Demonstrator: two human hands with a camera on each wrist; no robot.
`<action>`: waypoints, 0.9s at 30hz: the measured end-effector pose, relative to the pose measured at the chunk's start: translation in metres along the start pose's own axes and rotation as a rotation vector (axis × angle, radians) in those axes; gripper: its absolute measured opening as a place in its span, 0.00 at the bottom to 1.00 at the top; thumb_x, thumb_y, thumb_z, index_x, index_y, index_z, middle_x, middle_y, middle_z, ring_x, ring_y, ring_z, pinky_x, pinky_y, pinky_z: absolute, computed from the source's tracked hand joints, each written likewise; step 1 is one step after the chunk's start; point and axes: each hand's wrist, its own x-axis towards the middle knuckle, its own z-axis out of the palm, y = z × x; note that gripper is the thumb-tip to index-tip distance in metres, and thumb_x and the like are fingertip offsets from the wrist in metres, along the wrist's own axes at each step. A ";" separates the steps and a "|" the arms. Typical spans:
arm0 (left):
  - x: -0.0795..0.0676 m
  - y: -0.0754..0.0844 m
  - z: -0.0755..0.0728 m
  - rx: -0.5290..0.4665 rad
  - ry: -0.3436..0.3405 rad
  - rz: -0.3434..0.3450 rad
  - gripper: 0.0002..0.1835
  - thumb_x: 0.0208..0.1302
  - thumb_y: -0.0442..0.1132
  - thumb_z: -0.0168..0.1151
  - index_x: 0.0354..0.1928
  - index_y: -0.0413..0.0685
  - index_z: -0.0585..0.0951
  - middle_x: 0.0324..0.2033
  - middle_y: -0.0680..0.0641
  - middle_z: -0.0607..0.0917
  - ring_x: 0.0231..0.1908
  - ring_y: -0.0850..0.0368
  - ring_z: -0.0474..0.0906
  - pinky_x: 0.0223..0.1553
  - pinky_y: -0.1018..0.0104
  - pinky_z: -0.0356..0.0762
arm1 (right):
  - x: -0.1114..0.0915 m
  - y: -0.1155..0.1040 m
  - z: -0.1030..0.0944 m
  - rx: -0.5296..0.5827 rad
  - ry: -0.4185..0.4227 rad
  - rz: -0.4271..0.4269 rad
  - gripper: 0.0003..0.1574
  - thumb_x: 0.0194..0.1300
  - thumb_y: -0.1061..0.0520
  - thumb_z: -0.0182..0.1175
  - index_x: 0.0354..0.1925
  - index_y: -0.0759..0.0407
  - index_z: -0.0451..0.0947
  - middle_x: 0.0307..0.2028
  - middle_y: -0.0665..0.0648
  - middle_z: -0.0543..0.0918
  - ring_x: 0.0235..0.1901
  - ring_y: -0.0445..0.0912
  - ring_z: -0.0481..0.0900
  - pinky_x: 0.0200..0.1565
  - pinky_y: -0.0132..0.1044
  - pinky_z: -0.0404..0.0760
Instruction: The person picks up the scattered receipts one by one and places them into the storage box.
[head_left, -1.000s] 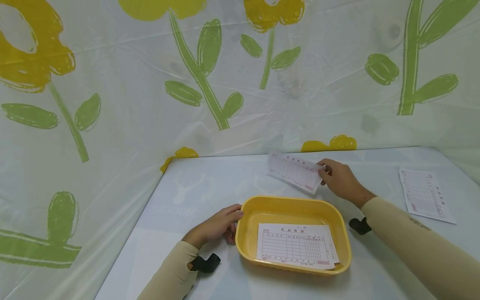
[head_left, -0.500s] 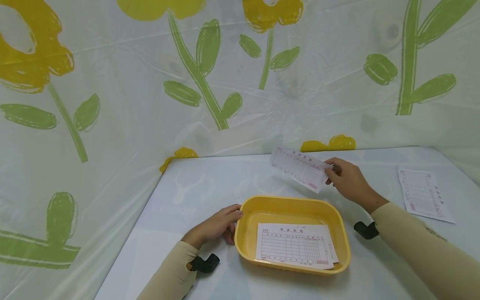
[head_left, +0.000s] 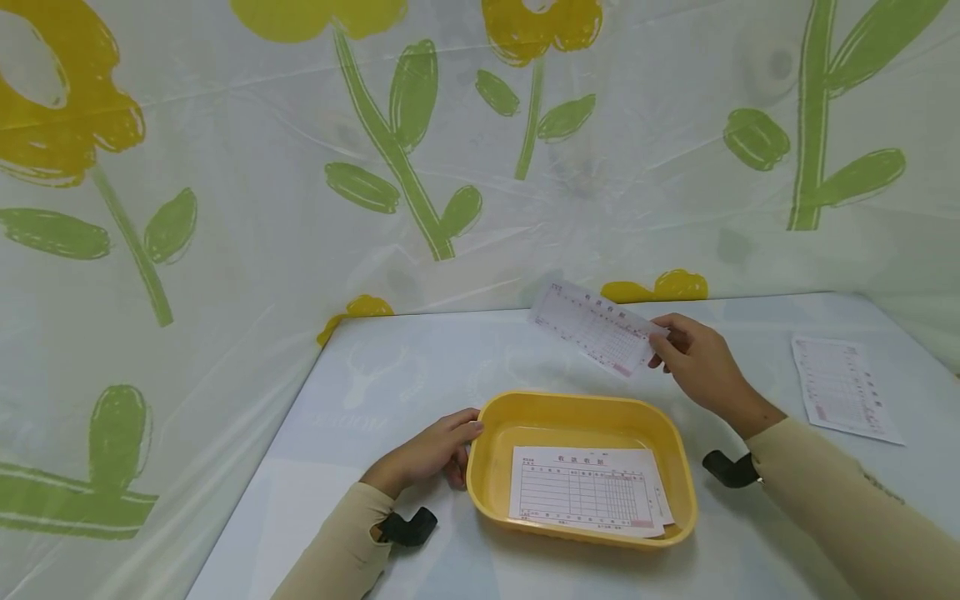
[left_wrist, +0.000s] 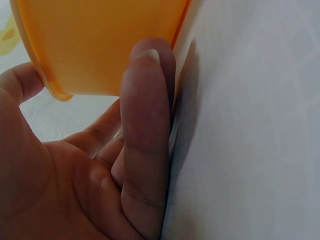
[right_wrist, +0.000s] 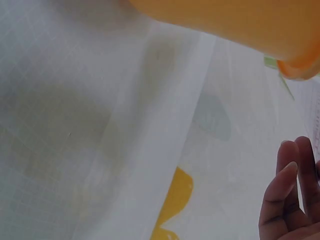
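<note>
- Left hand [head_left: 431,450] grasps the yellow tray at its left end. Thumb is at the rim, other fingers lie against the outer wall low down by the white surface [head_left: 337,450]; left wrist view shows the same. Beige sleeve [head_left: 337,542] behind it, black wrist piece [head_left: 408,527] under the wrist.
- Yellow tray [head_left: 570,435] sits flat on the surface, near the middle, rounded corners, long side left to right.
- Top form [head_left: 585,492] lies face up in the tray, toward its near side, table grid and heading readable as print. Second form [head_left: 663,504] pokes out from under its right edge. Can't tell how many are in the stack.
- Held slip [head_left: 588,325], same kind of printed form, is in the air beyond the tray's far rim, tilted, left end higher than right. Not touching the tray. White flowered backdrop [head_left: 247,167] hangs behind.
- Right hand [head_left: 701,358] pinches that slip by its right end, thumb and fingers together. Only some fingers and a strip of paper show in the right wrist view.
- Loose form [head_left: 847,392] lies on the surface at far right, turned sideways, well apart from the tray.
</note>
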 end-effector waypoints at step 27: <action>0.000 0.002 0.000 0.004 -0.003 0.005 0.23 0.78 0.56 0.42 0.65 0.53 0.70 0.21 0.50 0.83 0.21 0.56 0.81 0.29 0.63 0.84 | -0.030 -0.009 -0.003 0.103 0.097 -0.081 0.15 0.76 0.56 0.54 0.55 0.63 0.76 0.34 0.60 0.85 0.26 0.43 0.77 0.30 0.26 0.78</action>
